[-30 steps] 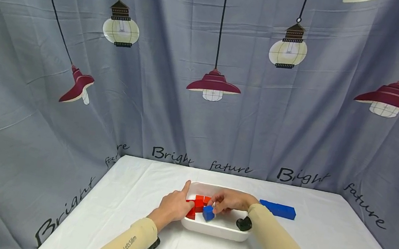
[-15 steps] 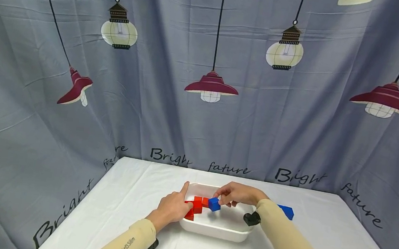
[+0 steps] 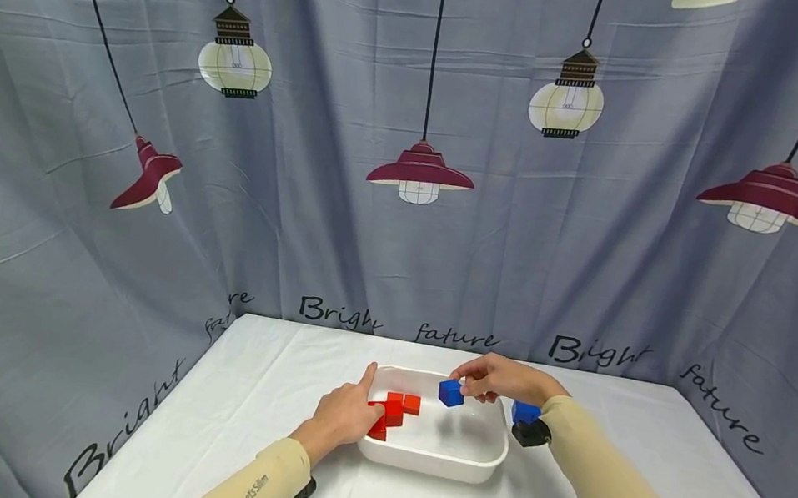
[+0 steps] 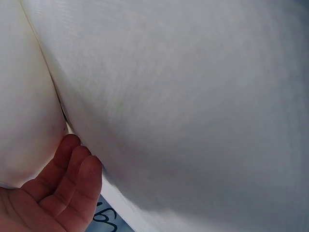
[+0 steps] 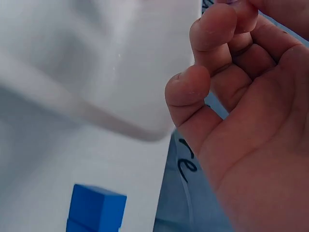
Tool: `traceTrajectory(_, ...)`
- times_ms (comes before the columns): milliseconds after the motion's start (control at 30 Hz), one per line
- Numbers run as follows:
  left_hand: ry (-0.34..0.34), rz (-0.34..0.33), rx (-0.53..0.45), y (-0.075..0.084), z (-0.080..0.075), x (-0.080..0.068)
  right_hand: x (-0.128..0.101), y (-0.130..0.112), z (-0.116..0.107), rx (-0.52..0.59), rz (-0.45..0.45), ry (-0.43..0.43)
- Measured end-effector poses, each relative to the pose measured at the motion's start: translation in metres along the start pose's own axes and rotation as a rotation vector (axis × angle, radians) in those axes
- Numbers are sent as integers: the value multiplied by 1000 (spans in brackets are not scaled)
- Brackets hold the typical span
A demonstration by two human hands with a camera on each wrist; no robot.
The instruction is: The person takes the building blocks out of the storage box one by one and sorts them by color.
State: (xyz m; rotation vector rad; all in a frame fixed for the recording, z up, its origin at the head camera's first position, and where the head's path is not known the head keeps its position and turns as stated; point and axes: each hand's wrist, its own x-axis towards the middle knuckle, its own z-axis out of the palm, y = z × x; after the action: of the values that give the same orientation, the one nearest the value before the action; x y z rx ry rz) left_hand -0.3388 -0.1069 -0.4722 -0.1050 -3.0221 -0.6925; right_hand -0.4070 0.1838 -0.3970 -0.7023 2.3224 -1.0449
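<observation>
The right hand (image 3: 503, 380) pinches a blue cube (image 3: 451, 393) between thumb and fingertips, over the far right part of a white tray (image 3: 427, 461) on the table (image 3: 645, 450); the cube looks raised off the tray's floor. The left hand (image 3: 345, 412) grips the tray's left end, index finger along the rim, thumb over the inside.

That brace is the right support: firm enough that the tray cannot slide, but without tipping that end down. The thumb lies close against the red cubes (image 3: 393, 413), so it is best kept from nudging them; whether it touches one, I cannot tell.

The hold on the cube seems to be at its right side, so a firm, level pinch would guard against it twisting. The tray's rim calls for clearance under both cube and knuckles, and the blue blocks (image 5: 96, 208) standing just outside call for a wrist carried high enough not to knock them.
</observation>
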Motion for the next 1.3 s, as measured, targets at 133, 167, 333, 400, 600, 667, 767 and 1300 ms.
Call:
traceTrajectory(133,0,-2,-4,0,0,1,-8,4,-8,9,-1,24)
traceTrajectory(167,-2,-3,-7,0,0,1,-11,6,-11,10,0,28)
traceTrajectory(333,-4,-6,-12,0,0,1,-24,15,-21,21,-1,56)
traceTrajectory(400,-5,-7,-10,0,-1,1,-30,18,-25,26,1,72)
traceTrajectory(600,-11,-8,-8,0,-2,2,-45,34,-37,33,9,125)
traceTrajectory(667,-12,-8,-8,0,-2,2,-49,39,-40,31,17,146)
traceTrajectory(767,-13,-11,-7,0,-2,2,-57,46,-44,26,28,172)
traceTrajectory(1300,-15,-22,-17,0,-1,1,-92,91,-59,59,87,296)
